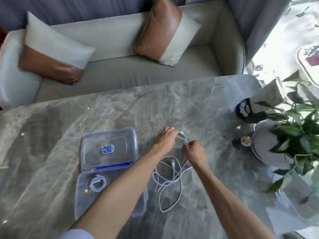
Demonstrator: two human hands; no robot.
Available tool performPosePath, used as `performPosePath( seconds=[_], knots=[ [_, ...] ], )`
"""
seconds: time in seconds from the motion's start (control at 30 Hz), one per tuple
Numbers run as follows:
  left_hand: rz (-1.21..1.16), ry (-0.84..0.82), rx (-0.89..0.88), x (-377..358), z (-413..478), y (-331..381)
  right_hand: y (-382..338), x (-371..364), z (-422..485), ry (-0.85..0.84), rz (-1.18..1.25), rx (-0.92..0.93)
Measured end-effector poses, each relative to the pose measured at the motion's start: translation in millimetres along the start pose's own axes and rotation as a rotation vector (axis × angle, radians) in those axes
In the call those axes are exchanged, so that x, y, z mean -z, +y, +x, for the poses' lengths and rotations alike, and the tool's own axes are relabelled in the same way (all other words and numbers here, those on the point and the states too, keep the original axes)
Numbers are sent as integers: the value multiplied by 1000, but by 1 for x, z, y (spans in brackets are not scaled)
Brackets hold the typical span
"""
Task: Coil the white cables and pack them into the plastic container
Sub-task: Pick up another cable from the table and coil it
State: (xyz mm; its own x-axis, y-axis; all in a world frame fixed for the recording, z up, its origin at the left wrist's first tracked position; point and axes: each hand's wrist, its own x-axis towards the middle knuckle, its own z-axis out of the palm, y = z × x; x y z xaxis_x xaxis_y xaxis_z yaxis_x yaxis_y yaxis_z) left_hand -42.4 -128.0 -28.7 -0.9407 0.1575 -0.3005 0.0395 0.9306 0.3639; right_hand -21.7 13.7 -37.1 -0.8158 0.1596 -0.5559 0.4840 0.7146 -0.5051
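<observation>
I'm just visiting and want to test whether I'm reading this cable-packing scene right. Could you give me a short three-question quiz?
1. True or false: the plastic container already holds one coiled cable.
2. Where does the container's lid lie? A) shut on top B) hinged open, flat on the table C) on the sofa
3. What do the left hand and right hand hold between them?

Key: 1 true; 2 B; 3 one white cable, while loose cables lie below the hands.

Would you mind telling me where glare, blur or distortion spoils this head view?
Head view: the window area at upper right is blown out; the glossy table carries small glints; wide-angle bending curves the sofa; the whole frame is soft, so the cable ends lack detail.
</observation>
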Motion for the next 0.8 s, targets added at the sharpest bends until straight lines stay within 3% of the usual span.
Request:
performPosePath(
  seconds=[0.17,0.37,0.53,0.7,0.8],
  knots=[
    [153,-149,-81,-1,29,14,18,-5,11,-2,80,43],
    [-192,-217,14,30,1,31,16,50,-11,25,282,268],
    [-396,-85,-59,126,-30,63,-21,138,-42,54,209,529],
    [-547,-11,-52,246,-63,111,-69,221,-60,79,73,590],
    [-525,-47,-59,309,-94,142,-98,259,-65,153,27,642]
  ],
)
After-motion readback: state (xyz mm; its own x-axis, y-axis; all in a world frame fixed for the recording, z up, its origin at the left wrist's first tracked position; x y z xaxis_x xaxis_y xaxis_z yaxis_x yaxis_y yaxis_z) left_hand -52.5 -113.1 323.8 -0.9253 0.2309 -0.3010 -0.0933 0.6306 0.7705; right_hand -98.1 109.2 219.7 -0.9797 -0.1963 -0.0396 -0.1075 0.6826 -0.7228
